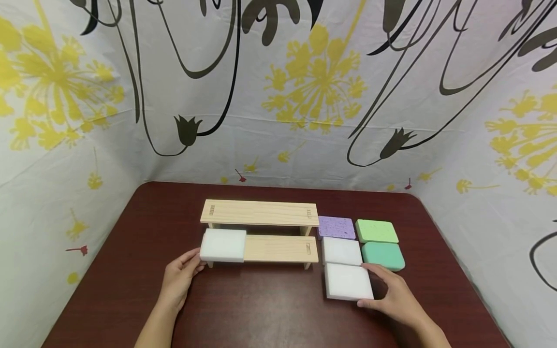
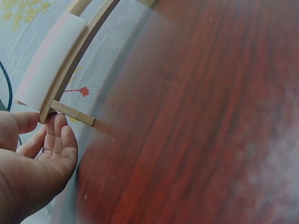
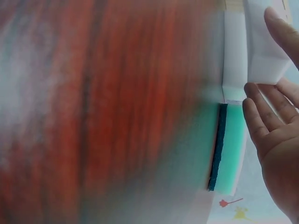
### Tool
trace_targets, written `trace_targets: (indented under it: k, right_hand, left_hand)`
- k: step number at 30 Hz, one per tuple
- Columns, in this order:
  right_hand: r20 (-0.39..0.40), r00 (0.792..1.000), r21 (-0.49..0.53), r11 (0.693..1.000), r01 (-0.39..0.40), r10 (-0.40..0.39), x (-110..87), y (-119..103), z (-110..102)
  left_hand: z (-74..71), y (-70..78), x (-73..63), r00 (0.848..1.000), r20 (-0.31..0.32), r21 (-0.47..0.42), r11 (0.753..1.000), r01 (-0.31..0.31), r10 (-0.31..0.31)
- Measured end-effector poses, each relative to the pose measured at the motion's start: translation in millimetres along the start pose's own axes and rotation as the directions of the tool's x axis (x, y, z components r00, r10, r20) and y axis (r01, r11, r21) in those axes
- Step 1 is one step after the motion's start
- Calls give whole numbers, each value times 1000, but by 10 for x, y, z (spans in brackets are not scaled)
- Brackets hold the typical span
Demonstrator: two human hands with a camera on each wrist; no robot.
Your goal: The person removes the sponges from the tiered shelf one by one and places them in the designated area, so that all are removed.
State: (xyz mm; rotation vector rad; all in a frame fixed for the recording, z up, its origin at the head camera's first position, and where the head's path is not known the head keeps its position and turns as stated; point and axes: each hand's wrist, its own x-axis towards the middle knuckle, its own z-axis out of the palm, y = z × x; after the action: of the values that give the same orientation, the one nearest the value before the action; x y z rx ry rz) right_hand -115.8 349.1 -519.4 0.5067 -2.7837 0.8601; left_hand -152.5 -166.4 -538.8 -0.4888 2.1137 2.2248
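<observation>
At the left end of the lower pale wooden shelf (image 1: 280, 248), my left hand (image 1: 180, 278) holds the board's end, thumb at its edge and fingers curled beneath, beside a short leg (image 2: 74, 113). A white sponge block (image 1: 223, 245) lies on that end of the board. On the right, my right hand (image 1: 393, 295) grips another white sponge block (image 1: 348, 281) at its right side, thumb on the near corner and fingertips on the far one. Right behind that block lies a further white sponge block (image 1: 341, 251); a teal sponge (image 3: 231, 149) with a dark scouring layer is close to my fingers.
A taller wooden shelf (image 1: 259, 212) stands behind the lower one. To its right lie a purple sponge (image 1: 336, 227) and a light green sponge (image 1: 376, 231). The dark red table (image 1: 261, 309) ends at the back against a patterned cloth (image 1: 243, 145).
</observation>
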Motion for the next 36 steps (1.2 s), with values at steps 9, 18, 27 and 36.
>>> trace_targets:
  k: [9,18,27,36]
  right_hand:
    - [55,998,8,1000,-17,17,-6,11,13]
    - [45,999,40,999,0,-2,8,35,17]
    - [-37,997,51,996,76,-74,51,35,15]
    - [-79,997,96,995,29,-21,183,-69,3]
  left_hand:
    - [-2,4,3,1000,-2,2,1000,4,-4]
    - [-9,16,7,1000,0,6,1000,12,-12]
    - [-11,12,12,1000,-1,5,1000,12,-12]
    - [-15,5,6,1000,-4,0,1000,21,-21]
